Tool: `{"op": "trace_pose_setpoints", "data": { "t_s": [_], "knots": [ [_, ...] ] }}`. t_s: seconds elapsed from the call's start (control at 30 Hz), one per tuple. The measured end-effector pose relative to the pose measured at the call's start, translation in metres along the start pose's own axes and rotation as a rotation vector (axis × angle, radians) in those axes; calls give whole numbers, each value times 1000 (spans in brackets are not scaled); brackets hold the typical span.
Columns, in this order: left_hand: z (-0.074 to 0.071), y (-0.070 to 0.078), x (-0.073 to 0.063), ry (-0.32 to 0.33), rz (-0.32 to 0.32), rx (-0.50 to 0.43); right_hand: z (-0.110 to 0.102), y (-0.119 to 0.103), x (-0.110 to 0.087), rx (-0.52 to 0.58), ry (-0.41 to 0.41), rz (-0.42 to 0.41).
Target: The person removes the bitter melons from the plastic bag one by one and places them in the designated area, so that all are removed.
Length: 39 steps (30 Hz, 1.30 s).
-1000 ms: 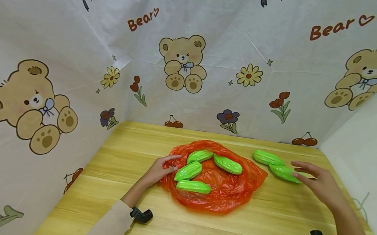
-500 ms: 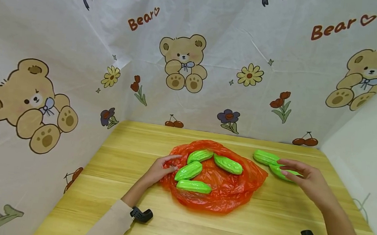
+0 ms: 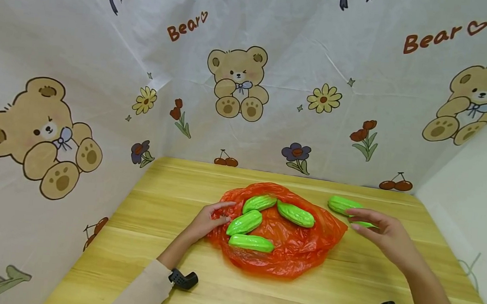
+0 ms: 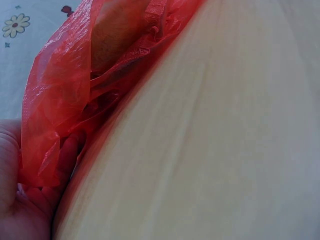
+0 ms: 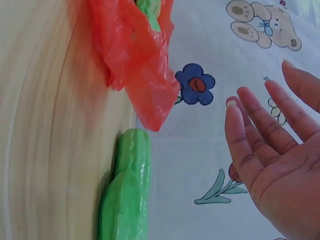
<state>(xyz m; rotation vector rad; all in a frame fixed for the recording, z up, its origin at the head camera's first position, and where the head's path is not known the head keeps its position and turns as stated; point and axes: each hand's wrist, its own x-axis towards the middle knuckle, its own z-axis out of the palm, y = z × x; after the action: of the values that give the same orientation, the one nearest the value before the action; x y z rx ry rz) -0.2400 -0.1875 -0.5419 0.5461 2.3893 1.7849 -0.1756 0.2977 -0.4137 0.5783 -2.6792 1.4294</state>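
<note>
In the head view, a thin red plastic bag (image 3: 290,265) lies spread on the table, with several light-green ridged bitter melons (image 3: 295,214) on it. My left hand (image 3: 203,221) touches the bag's left rim, thumb and index finger apart. In the left wrist view, a flap of the bag (image 4: 55,95) hangs between the thumb and fingers. My right hand (image 3: 385,232) hovers empty at the bag's right, fingers relaxed and apart. Behind it, two more bitter melons (image 3: 339,204) lie touching on the table, partly hidden; in the right wrist view, they (image 5: 122,200) stand clear of the hand.
The wooden table (image 3: 172,180) meets a white cloth backdrop (image 3: 270,135) with printed bears and flowers. A plain white wall (image 3: 476,199) stands on the right, with a thin cord (image 3: 470,270) beside it. Each wrist wears a black device (image 3: 184,279).
My right hand has moved left over the two loose bitter melons, toward the bag, covering more of the nearer one. The left hand and the bag have stayed in place.
</note>
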Motion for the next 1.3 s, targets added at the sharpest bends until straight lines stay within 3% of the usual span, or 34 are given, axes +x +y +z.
{"op": "trace_pose_setpoints", "data": {
  "t_s": [0.33,0.63,1.3],
  "knots": [
    [0,2,0,0,7,-2,11,-20,9,5,1,-33],
    [0,0,2,-17,15,-27,23,-31,18,83,-44,-66],
    [0,0,1,4,-2,-4,65,-32,36,221,-148,-73]
  ]
}}
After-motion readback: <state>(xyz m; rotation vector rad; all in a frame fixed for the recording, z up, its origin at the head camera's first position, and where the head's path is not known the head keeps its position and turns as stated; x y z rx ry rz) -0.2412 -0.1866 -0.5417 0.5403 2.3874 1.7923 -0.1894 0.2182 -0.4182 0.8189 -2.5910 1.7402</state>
